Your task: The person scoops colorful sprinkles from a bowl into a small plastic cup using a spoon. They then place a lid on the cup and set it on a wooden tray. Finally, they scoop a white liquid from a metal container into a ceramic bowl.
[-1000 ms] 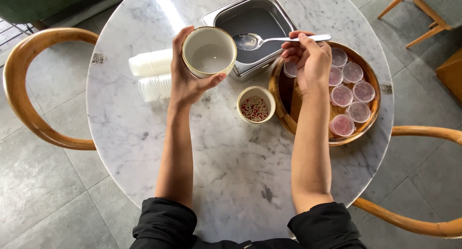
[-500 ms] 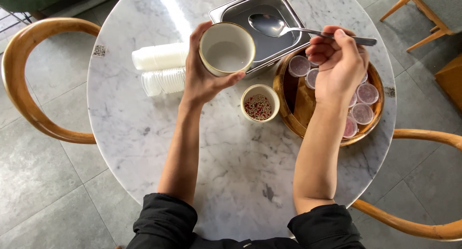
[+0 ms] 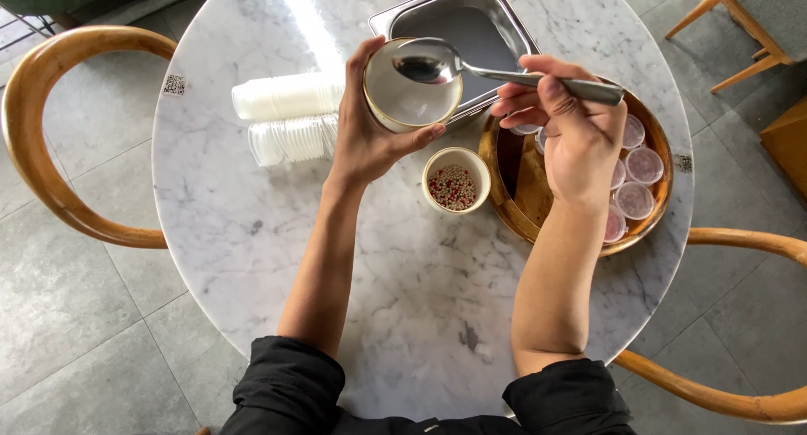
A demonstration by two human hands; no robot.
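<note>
Left of the fingers, stacked white plastic cups [image 3: 287,94] lie on the round white marble table [image 3: 252,225]. The left hand [image 3: 370,132] grips a small cream paper cup [image 3: 412,86], raised above the table. The right hand [image 3: 576,137] pinches a metal spoon [image 3: 471,69], its bowl over that cup. Below sits a small cup of red and white beads [image 3: 455,180].

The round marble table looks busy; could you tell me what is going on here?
A person's left hand holds a small cup above the table, while the right hand holds a metal spoon over its mouth. Below sits a bowl of small beads, with a wooden tray of lidded cups and a steel pan nearby.
</note>
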